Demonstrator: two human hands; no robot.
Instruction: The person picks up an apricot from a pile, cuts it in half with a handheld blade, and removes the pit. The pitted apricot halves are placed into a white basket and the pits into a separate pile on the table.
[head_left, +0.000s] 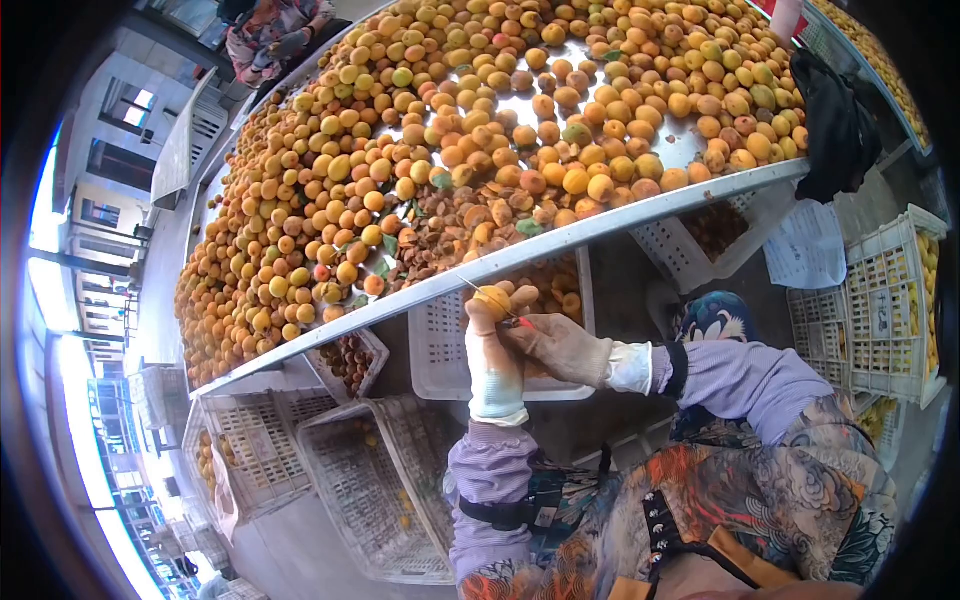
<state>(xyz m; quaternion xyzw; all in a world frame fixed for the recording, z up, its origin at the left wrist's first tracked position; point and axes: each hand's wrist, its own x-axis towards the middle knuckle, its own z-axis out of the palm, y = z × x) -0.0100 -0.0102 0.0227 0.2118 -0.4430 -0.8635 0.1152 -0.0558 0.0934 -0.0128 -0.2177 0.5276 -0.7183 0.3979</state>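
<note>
My left hand (492, 345), in a pale glove, is closed around an orange-yellow apricot (492, 300) just in front of the table's metal rim (520, 255). My right hand (565, 350), also gloved, meets it from the right, its fingers pinched on a small tool with a red part (524, 322). A thin metal piece sticks out by the fruit toward the upper left. Under both hands is a white crate (440, 345) with apricot pieces inside. Beyond the rim lies a heap of apricots (340, 170), with brownish scraps (440, 235) and some green leaves near the edge.
A worn crate (370, 490) and another crate (255, 440) stand at lower left. Yellow crates (885, 310) are at the right, near a black cloth (835, 125) on the table's corner. Another person (275, 40) is at the table's far left side.
</note>
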